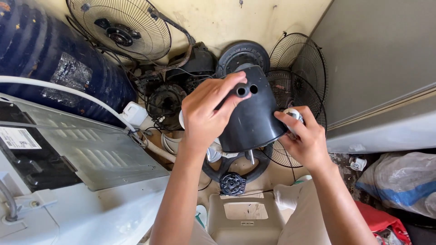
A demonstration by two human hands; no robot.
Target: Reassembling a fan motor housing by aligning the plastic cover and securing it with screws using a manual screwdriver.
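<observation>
Was mid-refit: left hand (206,111) clamped the black motor cover (252,120), right hand (302,138) pinched its rim. Next needed alignment over the motor.

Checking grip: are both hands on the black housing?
Yes: the left hand grips the black housing at its top and the right hand holds its lower right edge.

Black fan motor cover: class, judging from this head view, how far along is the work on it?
Done: the black motor cover is off any fan, and wire guards and a round black part lie loose around. In hand: the left hand grips the cover's top and the right hand steadies its rim, pinching a small pale piece. Left: nothing here looks reassembled.
</observation>
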